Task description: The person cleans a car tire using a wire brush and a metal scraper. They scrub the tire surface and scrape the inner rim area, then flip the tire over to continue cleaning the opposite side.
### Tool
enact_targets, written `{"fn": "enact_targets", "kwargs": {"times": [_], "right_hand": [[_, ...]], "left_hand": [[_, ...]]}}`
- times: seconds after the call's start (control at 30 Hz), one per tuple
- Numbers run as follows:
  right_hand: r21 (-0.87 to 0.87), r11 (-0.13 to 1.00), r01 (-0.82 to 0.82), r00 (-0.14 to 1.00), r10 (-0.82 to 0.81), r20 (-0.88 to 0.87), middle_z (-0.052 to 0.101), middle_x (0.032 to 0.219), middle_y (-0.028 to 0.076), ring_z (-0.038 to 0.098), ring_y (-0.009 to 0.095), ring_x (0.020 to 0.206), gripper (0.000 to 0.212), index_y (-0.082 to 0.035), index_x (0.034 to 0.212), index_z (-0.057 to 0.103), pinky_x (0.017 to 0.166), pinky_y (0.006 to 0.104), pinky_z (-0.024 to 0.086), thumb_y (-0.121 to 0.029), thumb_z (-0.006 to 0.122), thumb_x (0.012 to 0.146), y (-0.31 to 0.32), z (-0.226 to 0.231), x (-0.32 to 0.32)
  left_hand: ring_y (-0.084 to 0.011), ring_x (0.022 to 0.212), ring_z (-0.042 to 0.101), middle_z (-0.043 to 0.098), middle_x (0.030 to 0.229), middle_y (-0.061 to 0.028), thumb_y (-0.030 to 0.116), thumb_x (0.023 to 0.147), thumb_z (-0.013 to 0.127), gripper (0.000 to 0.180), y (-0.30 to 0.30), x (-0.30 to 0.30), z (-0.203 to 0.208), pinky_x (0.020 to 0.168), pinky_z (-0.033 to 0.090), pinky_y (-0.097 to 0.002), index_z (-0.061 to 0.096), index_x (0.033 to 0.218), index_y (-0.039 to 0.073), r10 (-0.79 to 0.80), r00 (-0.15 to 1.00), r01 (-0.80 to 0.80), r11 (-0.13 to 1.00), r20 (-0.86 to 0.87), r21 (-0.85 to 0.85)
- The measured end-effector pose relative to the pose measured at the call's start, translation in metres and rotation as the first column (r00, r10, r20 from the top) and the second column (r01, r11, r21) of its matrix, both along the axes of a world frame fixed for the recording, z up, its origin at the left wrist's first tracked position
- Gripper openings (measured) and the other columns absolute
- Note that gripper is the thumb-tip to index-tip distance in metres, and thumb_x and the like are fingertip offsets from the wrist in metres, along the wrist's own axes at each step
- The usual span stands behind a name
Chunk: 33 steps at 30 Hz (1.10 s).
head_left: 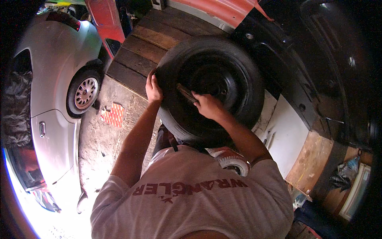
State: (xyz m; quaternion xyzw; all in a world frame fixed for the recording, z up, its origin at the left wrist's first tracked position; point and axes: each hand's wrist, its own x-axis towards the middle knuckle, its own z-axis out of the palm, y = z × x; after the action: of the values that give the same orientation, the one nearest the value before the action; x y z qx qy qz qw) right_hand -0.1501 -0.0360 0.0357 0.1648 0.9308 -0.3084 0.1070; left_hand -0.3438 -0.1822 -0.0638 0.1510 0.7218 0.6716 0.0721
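A black tyre on a dark steel wheel (207,81) lies on its side in front of me on a wooden plank bench. My left hand (153,88) rests against the tyre's outer left edge, fingers stretched along it. My right hand (207,106) is closed round a narrow brown brush-like tool (185,93). The tool's far end reaches over the left part of the rim, near the inner edge of the tyre; shadow hides whether it touches. Its exact kind is hard to make out in the dim light.
Dark planks (145,44) extend behind the wheel. A silver car (55,79) stands at left, beside a red post (105,20). Red-white patterned cardboard (113,114) lies on the floor. At right are a large black vehicle panel (318,51), a white panel (288,135) and plywood (310,159).
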Motion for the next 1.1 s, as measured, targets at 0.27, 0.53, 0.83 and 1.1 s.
{"fn": "enact_targets", "kwargs": {"times": [0.27, 0.53, 0.83, 1.1], "right_hand": [[0.134, 0.883, 0.450, 0.871, -0.401, -0.282, 0.062, 0.103, 0.025, 0.061, 0.042, 0.091, 0.049, -0.009, 0.141, 0.036, 0.078, 0.0476, 0.048, -0.021, 0.048, 0.095, 0.080, -0.021, 0.019], [0.188, 0.931, 0.313, 0.950, -0.304, -0.075, 0.059, 0.102, 0.027, 0.062, 0.042, 0.087, 0.053, -0.015, 0.144, 0.033, 0.076, 0.0497, 0.049, -0.018, 0.045, 0.092, 0.006, -0.016, -0.016], [0.115, 0.900, 0.421, 0.881, -0.376, -0.286, 0.060, 0.093, 0.024, 0.060, 0.041, 0.084, 0.053, -0.015, 0.142, 0.037, 0.073, 0.0483, 0.049, -0.010, 0.048, 0.090, 0.033, -0.032, 0.006], [0.137, 0.825, 0.548, 0.820, -0.499, -0.280, 0.061, 0.094, 0.018, 0.062, 0.034, 0.080, 0.054, -0.018, 0.144, 0.034, 0.068, 0.0435, 0.050, -0.013, 0.049, 0.092, 0.072, -0.002, 0.028]], "left_hand": [[-0.0332, 0.123, 0.045, 0.052, 0.129, -0.0186, 0.035, 0.097, 0.041, 0.047, 0.006, -0.003, 0.011, 0.105, 0.030, -0.0403, 0.049, 0.127, 0.000, -0.070, 0.990, 0.040, 0.973, -0.126, -0.225], [-0.0328, 0.137, 0.028, 0.037, 0.143, -0.0170, 0.044, 0.097, 0.037, 0.057, 0.050, -0.011, 0.029, 0.113, 0.017, -0.0463, 0.040, 0.135, 0.003, -0.229, 0.937, 0.067, 0.859, -0.263, -0.507], [-0.0353, 0.129, 0.039, 0.046, 0.136, -0.0194, 0.042, 0.096, 0.039, 0.054, 0.052, -0.006, 0.035, 0.108, 0.029, -0.0412, 0.045, 0.132, 0.001, -0.252, 0.904, 0.081, 0.894, -0.346, -0.441], [-0.0361, 0.124, 0.044, 0.049, 0.132, -0.0200, 0.035, 0.096, 0.043, 0.048, 0.045, -0.009, 0.028, 0.105, 0.033, -0.0393, 0.049, 0.127, -0.001, -0.195, 0.935, 0.101, 0.947, -0.297, -0.305]]}}
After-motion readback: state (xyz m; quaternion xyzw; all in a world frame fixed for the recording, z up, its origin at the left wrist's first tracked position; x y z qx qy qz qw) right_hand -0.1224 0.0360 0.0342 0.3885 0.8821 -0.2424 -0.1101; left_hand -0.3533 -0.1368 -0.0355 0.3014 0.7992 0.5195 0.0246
